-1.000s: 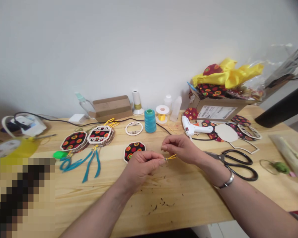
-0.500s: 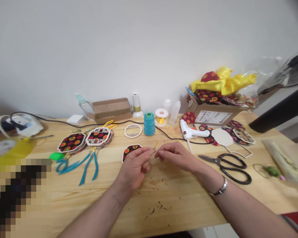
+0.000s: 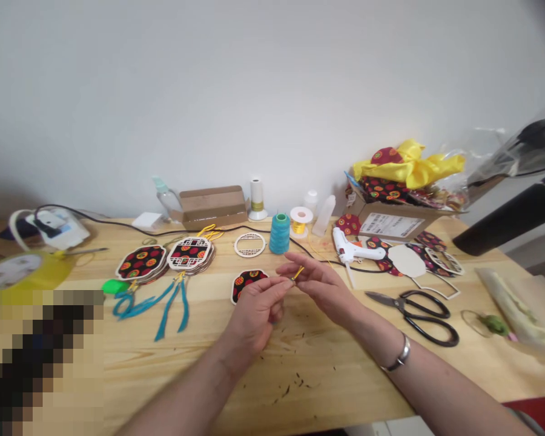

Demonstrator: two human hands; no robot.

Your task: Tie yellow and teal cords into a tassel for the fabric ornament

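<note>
Over the middle of the wooden table [image 3: 327, 363], my left hand [image 3: 257, 309] pinches a short yellow cord loop [image 3: 298, 274] between thumb and fingertips. My right hand [image 3: 320, 284], a bracelet on its wrist, has its fingers closed round the same cord from the right. Just behind my left hand lies a single dark patterned fabric piece in a white frame [image 3: 246, 281]. A round white lattice disc [image 3: 249, 244] and a teal thread cone [image 3: 279, 233] stand further back.
Stacked patterned ornaments [image 3: 166, 259] with teal tassels [image 3: 163, 303] lie at left. A white glue gun [image 3: 356, 248], black scissors [image 3: 420, 312], a yellow wire spool [image 3: 300, 221], bottles and a cardboard box of fabric [image 3: 399, 200] sit to the right and back. Dark scraps dot the near table.
Both hands have come closer together and lifted slightly; the yellow cord, held out sideways a second ago, now points up between the fingertips. The camera view shifted a little.
</note>
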